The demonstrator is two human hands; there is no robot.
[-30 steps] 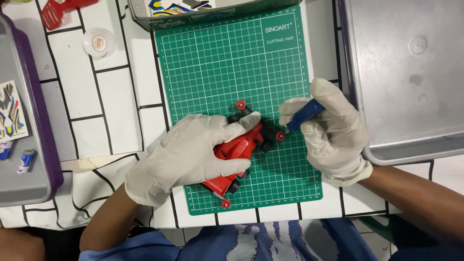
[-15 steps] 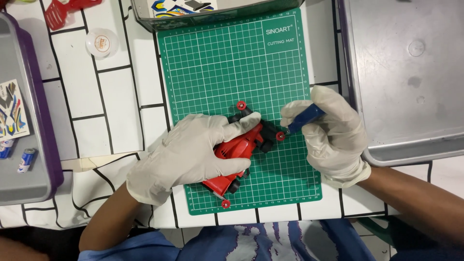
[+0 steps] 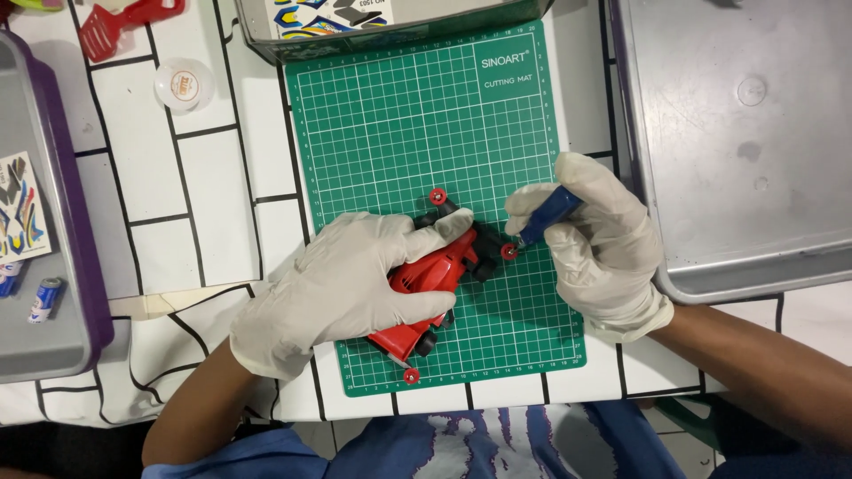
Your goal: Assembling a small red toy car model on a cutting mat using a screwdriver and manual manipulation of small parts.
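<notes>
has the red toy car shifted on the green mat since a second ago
No. The red toy car sits on the same squares of the green cutting mat, under the left hand.

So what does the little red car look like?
The toy car has a shiny red plastic-looking body, black tyres and small red wheel hubs. It lies slanted on the green cutting mat. The gloved left hand presses over its body, and the right hand holds a blue-handled tool against one front wheel hub.
</notes>
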